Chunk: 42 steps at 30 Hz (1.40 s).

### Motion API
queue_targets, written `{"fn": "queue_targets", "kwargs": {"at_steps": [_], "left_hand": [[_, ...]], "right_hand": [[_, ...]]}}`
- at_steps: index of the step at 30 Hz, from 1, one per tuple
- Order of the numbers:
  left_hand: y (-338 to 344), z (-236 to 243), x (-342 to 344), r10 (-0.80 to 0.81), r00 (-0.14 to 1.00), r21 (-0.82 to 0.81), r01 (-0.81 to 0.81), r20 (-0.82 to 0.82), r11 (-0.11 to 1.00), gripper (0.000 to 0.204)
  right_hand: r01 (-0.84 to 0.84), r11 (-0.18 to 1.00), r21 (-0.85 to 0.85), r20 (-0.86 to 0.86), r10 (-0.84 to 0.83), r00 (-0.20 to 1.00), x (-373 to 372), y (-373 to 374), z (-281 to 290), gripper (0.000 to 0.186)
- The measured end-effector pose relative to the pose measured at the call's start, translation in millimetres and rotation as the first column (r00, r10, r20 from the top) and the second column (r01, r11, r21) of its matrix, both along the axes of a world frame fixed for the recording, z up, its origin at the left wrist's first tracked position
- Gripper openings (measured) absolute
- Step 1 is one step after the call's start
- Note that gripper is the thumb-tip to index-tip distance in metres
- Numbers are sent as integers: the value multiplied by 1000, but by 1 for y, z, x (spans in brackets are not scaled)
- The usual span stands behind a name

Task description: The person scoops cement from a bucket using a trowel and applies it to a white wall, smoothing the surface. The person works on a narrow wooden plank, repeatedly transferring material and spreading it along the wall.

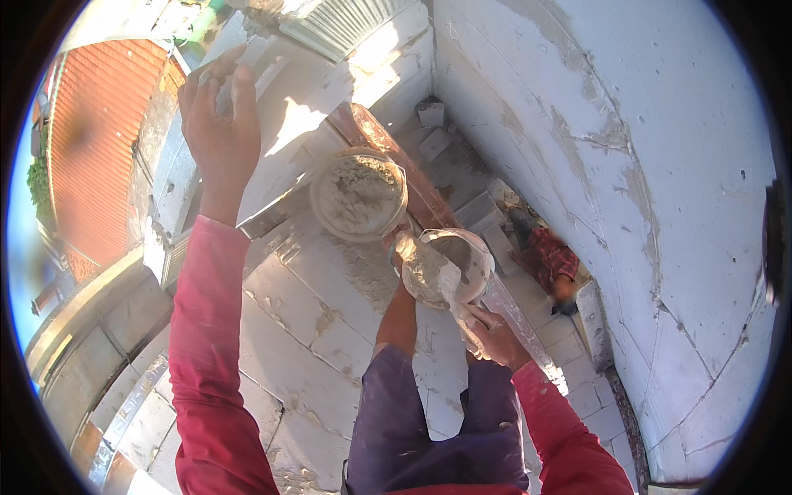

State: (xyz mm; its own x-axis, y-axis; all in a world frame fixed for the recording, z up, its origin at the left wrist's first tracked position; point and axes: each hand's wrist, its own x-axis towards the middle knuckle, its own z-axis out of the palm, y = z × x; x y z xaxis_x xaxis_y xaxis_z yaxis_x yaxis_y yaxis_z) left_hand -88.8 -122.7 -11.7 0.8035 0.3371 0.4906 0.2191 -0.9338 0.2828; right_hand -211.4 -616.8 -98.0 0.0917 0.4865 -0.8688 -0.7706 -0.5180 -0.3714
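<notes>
My right hand (493,334) grips the handle of a trowel (422,268) loaded with grey-white mortar, held over a pale bucket (477,260) with grey material inside. Just beyond it, up and to the left, a larger round bucket (326,198) holds thick pale mortar. My left hand (219,124) is raised at the upper left in front of a pale ledge, fingers bent and apart with nothing visible in them; whether it touches the ledge I cannot tell.
A reddish plank (423,198) runs diagonally behind the buckets. A white block wall (660,165) rises at the right. Another person (553,264) in plaid is on a lower level at right. A corrugated orange roof (95,157) lies beyond the edge at left.
</notes>
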Motion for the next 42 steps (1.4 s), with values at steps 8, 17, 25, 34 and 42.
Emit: {"fn": "queue_targets", "kwargs": {"at_steps": [8, 17, 25, 34, 42], "left_hand": [[38, 8, -10, 121, 981, -113, -139, -154, 984, 25], [46, 14, -7, 5, 998, -237, -21, -66, 971, 15], [56, 24, -14, -19, 996, -340, -13, -91, 940, 15], [54, 16, -4, -77, 992, -333, 38, -104, 942, 27], [62, 21, -3, -90, 990, -390, 41, -109, 920, 32]], "right_hand": [[156, 936, 316, 466, -297, 834, 99, 186, 184, 55], [54, 990, 133, 946, -143, 290, 112, 307, 202, 52], [-43, 998, -48, 864, 64, 499, 154, 322, 227, 52], [-255, 799, -544, 829, 464, -313, 258, 292, 284, 52], [-204, 603, -771, 451, 291, -844, 333, 329, 301, 32]]}}
